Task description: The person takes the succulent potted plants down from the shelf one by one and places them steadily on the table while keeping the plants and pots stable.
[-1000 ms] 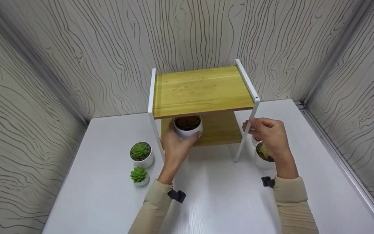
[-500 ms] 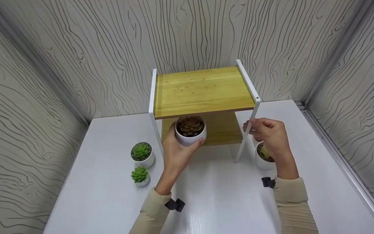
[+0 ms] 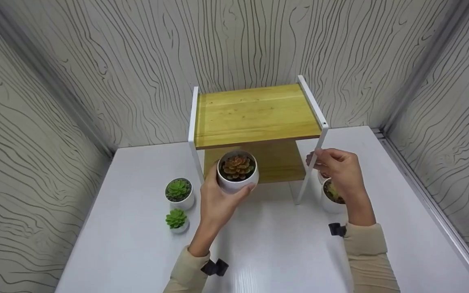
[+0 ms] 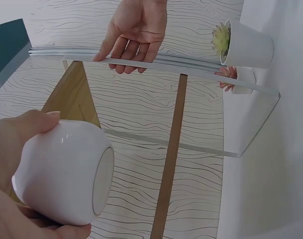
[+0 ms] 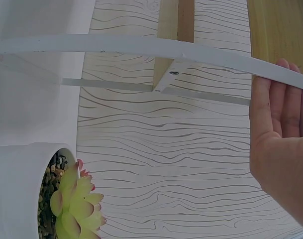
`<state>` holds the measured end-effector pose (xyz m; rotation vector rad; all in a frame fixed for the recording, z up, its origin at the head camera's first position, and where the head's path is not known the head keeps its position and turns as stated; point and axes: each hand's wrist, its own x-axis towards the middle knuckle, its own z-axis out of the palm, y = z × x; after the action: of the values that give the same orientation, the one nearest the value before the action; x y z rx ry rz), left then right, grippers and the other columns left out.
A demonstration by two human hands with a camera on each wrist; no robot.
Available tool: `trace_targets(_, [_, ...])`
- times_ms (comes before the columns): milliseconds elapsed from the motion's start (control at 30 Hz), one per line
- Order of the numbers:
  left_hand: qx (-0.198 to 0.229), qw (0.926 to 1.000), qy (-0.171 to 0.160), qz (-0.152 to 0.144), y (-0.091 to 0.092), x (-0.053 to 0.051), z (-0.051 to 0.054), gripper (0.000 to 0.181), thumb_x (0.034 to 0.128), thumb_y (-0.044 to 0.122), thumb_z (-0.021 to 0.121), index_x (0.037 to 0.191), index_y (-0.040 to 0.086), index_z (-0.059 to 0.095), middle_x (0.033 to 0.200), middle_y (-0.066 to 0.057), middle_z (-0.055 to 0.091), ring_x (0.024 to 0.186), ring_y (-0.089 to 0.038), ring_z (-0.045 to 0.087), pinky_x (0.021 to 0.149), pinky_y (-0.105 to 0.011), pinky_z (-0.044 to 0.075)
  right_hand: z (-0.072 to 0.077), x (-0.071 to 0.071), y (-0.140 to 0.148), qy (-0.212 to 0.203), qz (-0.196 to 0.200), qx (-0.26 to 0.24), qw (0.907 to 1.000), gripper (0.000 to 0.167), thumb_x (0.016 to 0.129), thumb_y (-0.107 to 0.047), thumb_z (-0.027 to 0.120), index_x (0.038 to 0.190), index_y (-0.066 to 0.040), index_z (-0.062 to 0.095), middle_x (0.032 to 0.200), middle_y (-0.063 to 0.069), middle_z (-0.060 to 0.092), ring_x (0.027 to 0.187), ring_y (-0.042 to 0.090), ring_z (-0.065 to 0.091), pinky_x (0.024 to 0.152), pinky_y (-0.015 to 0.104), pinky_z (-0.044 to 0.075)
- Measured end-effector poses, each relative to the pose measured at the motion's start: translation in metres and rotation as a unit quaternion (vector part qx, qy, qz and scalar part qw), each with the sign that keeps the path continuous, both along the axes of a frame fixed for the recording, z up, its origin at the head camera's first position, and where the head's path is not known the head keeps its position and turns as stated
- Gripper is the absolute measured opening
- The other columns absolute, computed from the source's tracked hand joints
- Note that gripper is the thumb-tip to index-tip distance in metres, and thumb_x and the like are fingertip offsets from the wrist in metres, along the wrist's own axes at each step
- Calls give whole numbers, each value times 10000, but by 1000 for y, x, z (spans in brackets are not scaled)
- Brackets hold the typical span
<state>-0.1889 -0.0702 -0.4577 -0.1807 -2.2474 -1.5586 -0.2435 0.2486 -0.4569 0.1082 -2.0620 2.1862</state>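
Note:
My left hand (image 3: 219, 202) grips a white round pot with a reddish-brown succulent (image 3: 237, 167). The pot is held in the air in front of the two-tier shelf (image 3: 257, 116), just below its top board's front edge. In the left wrist view, thumb and fingers lie round the white pot (image 4: 64, 172), its base facing the camera. My right hand (image 3: 341, 171) holds the shelf's white front right leg (image 3: 311, 171) between thumb and fingers. In the right wrist view, the fingers (image 5: 290, 107) pass behind the white leg (image 5: 216, 59).
Two green succulents in white pots stand left of the shelf, a larger one (image 3: 178, 192) behind a smaller one (image 3: 176, 219). Right of it stands a yellow-green succulent (image 3: 333, 195), with a reddish one (image 4: 230, 77) beside it. Wood-patterned walls (image 3: 250, 44) enclose the white table (image 3: 136, 244).
My left hand has drawn the potted succulent out from under the top board, toward me, so the plant now shows fully. My right hand stays on the shelf leg.

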Motion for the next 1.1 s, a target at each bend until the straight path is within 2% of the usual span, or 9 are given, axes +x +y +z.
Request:
trace_targets(167, [12,10000,-76,-20,-2,5,-5,852,709,311,986,1422,100,571,1320,-82,699,1227,-236,674,1024,-479,573,0,0,0,65,14,-65,10000,416,1005,-286,724,1083,122,744,934,30,816,923,166,807,885,276,650])
trace_targets(300, [-68,9999,-118,-19,-4,7,-10,854,726,346,977,1434,104,565,1336,-86,694,1242,-242,674,1028,-493,580,1,1,0,-5,-45,155,9999,447,1008,-321,718,1114,112,741,948,0,824,966,173,812,870,253,638])
trace_targets(400, [-97,9999,-130,-25,-5,9,-11,857,733,358,972,1439,101,559,1345,-85,689,1251,-243,671,1036,-509,579,1,2,0,-85,-84,261,9996,458,1003,-350,722,1133,89,746,962,-11,825,986,177,811,855,238,623])
trace_targets(567, [-89,9998,-152,9,-7,12,-10,870,720,330,982,1446,117,553,1360,-59,682,1269,-225,658,1059,-497,567,0,1,0,-27,-41,159,9999,434,1005,-329,719,1109,91,749,952,0,818,993,197,807,888,239,637])
trace_targets(767, [-116,9998,-156,44,-10,14,-13,880,721,321,982,1458,119,545,1373,-56,673,1283,-226,646,1077,-505,559,-1,1,-1,-12,24,27,10000,404,1009,-307,718,1093,86,754,941,-3,820,939,164,809,884,246,641])
trace_targets(900, [-87,9998,-150,10,-12,14,-15,893,710,319,988,1466,137,547,1384,-41,668,1293,-211,634,1097,-494,544,0,1,0,-53,23,-67,10000,415,1005,-300,724,1090,106,742,943,13,822,949,182,811,866,248,642])
trace_targets(1100, [-21,9999,-120,-67,-17,17,-18,912,705,319,993,1480,151,543,1397,-37,657,1294,-199,627,1106,-457,538,0,2,0,-149,3,93,9998,424,1003,-337,722,1088,77,750,946,-10,824,983,198,811,802,244,598])
